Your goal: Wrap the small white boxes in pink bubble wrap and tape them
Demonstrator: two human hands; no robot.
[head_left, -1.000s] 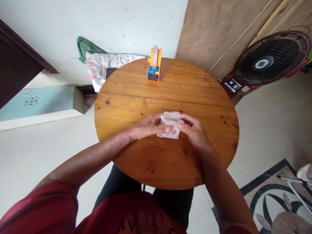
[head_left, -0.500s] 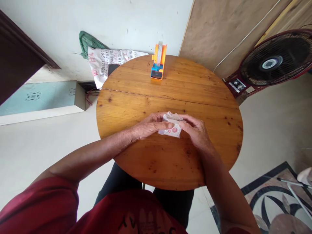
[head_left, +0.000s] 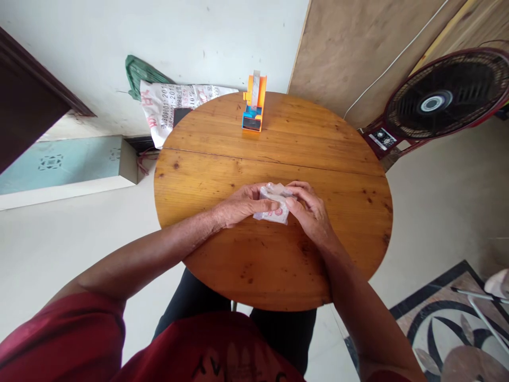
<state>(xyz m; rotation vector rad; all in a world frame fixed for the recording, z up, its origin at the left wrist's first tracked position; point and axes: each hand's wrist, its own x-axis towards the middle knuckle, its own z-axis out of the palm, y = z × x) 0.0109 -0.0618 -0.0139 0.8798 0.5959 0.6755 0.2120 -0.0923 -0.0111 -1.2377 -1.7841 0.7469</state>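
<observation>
A small white box [head_left: 280, 216] with red printing, wrapped in clear bubble wrap, is between my two hands over the middle of the round table. My left hand [head_left: 248, 204] grips its left side, thumb lying across the front and fingers behind. At its right edge, my right hand [head_left: 308, 209] pinches the wrap with thumb and bent fingers. Loose crumpled film stands up along the box's top. The fingers behind the box are partly hidden.
An orange and blue tape dispenser [head_left: 253, 103] stands at the far side of the wooden table [head_left: 246, 265]. A large fan [head_left: 437, 103] is at the right. Behind the table's left edge lie a printed white sack [head_left: 159, 106] and a green bag [head_left: 145, 74]; a pale blue box [head_left: 75, 162] is further left.
The view has shifted slightly, so everything sits a little further left. My right fingers have moved in a bit along the wrap's top edge; both hands still hold the box.
</observation>
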